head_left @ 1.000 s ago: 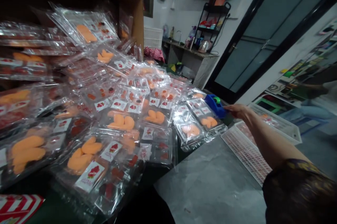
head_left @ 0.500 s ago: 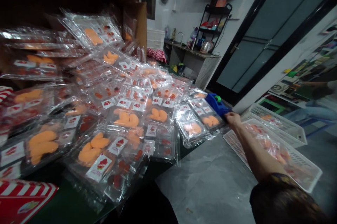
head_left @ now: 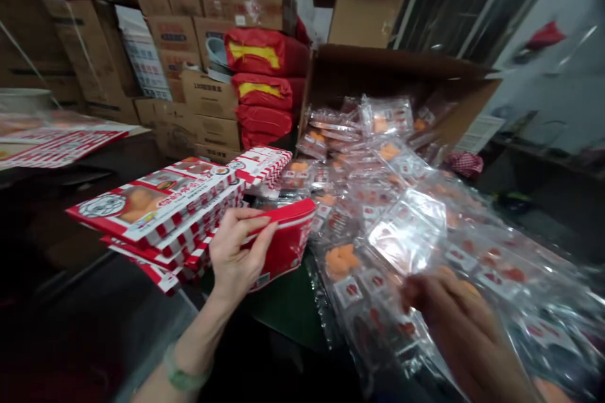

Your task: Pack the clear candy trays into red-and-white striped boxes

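Observation:
My left hand (head_left: 241, 251) is closed on the upper edge of a red printed carton (head_left: 284, 251), fingers pinched along its fold. The carton is tilted up over the dark green tabletop (head_left: 283, 308). Just left of it lies a stack of red-and-white printed cartons (head_left: 165, 201) with food pictures. My right hand (head_left: 454, 315), smeared by motion, is over the spread of clear plastic packs. Closest to its fingers is a shiny clear pack (head_left: 409, 233); whether they hold it cannot be made out. Other packs show orange pieces (head_left: 341, 261) and white labelled sachets (head_left: 347, 289).
Behind the packs, a large cardboard box (head_left: 449, 75) lies open with more packs spilling out. Red wrapped bundles (head_left: 267, 53) and brown cartons (head_left: 210, 91) are piled at the back. More printed sheets or cartons (head_left: 61, 138) lie at far left.
The view has swung left. My right hand has left the blue tape dispenser and come back over the packs. My left hand, unseen before, now shows gripping the red carton.

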Demonstrator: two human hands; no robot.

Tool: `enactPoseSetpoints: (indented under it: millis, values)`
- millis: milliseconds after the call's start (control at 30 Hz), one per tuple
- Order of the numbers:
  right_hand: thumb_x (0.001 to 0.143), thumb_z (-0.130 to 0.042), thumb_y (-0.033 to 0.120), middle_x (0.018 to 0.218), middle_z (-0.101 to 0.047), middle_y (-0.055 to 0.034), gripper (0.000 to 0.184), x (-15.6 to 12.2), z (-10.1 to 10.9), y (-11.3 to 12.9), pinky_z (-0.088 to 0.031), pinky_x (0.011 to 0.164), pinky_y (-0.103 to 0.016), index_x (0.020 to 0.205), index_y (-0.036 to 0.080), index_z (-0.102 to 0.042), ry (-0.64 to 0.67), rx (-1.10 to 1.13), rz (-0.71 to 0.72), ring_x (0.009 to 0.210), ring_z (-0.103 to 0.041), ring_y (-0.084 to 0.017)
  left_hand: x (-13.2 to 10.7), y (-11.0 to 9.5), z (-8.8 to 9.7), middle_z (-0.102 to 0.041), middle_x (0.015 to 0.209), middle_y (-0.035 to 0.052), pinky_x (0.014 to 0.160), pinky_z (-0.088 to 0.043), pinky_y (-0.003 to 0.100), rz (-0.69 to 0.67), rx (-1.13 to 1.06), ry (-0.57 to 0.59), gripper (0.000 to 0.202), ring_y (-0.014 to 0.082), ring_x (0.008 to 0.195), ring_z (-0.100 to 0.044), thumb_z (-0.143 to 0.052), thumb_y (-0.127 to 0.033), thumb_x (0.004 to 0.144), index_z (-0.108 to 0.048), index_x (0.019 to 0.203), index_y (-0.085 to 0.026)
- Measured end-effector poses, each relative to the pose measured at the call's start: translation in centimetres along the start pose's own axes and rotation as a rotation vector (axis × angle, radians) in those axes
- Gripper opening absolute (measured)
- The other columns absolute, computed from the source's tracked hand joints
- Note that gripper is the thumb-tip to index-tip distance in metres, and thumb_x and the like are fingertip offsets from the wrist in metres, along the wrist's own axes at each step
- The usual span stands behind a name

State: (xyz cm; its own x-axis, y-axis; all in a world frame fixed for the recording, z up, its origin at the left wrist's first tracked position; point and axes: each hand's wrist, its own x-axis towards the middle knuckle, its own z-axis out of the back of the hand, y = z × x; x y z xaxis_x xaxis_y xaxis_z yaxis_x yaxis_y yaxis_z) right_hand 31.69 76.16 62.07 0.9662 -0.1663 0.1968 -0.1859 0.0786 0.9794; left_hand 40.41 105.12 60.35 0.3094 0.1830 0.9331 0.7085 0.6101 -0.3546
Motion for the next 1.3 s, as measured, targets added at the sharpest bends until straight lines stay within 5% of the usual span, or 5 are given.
enactPoseSetpoints:
  millis: [133, 267, 733, 1067, 1300]
  values:
    - [0.074, -0.072, 0.044, 0.065, -0.058, 0.0002, 0.029, 2.6, -12.4, 3.2, -0.046, 0.056, -0.020, 0.072, 0.017, -0.063, 0.306, 0.470, -0.067, 0.058, -0.054, -0.009, -0.2, -0.9, -0.5, -0.060, 0.085, 0.0031, 0.066, -0.053, 0.026, 0.006, -0.063, 0.002, 0.009, 0.0124, 0.077, -0.062, -0.067, -0.010, 0.078, -0.064, 0.083, -0.016]
    - [0.059, -0.082, 0.043, 0.055, -0.057, 0.0005, 0.037, 4.1, -17.3, 2.9, -0.044, 0.047, -0.018, 0.062, 0.013, -0.061, 0.258, 0.499, -0.255, 0.047, -0.051, -0.007, -0.6, -0.9, -0.2, -0.058, 0.088, 0.0040, 0.068, -0.054, 0.025, 0.016, -0.117, 0.019, 0.009, 0.0123, 0.080, -0.061, -0.065, -0.011, 0.080, -0.063, 0.086, -0.016]
    - [0.063, -0.074, 0.057, 0.039, -0.043, 0.0055, 0.050, 3.9, -17.1, 3.0, -0.036, 0.031, -0.020, 0.053, 0.017, -0.047, 0.116, 0.217, -0.587, 0.032, -0.040, -0.008, -1.4, -1.0, 0.3, -0.060, 0.088, 0.0062, 0.063, -0.052, 0.021, -0.018, -0.215, 0.090, 0.012, 0.0124, 0.077, -0.061, -0.062, -0.013, 0.082, -0.068, 0.092, -0.016]
    - [0.057, -0.069, 0.072, 0.049, -0.047, 0.0062, 0.060, 1.9, -19.3, -5.8, -0.034, 0.034, -0.018, 0.068, 0.018, -0.047, 0.066, 0.244, -0.348, 0.038, -0.043, -0.007, -0.9, -0.9, 2.4, -0.061, 0.088, 0.0035, 0.064, -0.050, 0.019, 0.086, -0.291, -0.024, 0.015, 0.0091, 0.075, -0.062, -0.067, -0.005, 0.077, -0.068, 0.088, -0.016]
    - [0.056, -0.083, 0.043, 0.099, -0.067, -0.0056, 0.057, 3.2, -12.4, -3.5, -0.055, 0.076, -0.032, 0.102, 0.020, -0.057, 0.217, -0.124, -0.071, 0.087, -0.065, -0.021, 0.7, -0.7, 5.6, -0.063, 0.093, 0.0016, 0.078, -0.050, 0.028, 0.215, -0.533, -0.203, 0.018, 0.0128, 0.086, -0.060, -0.066, -0.009, 0.079, -0.067, 0.091, -0.023]
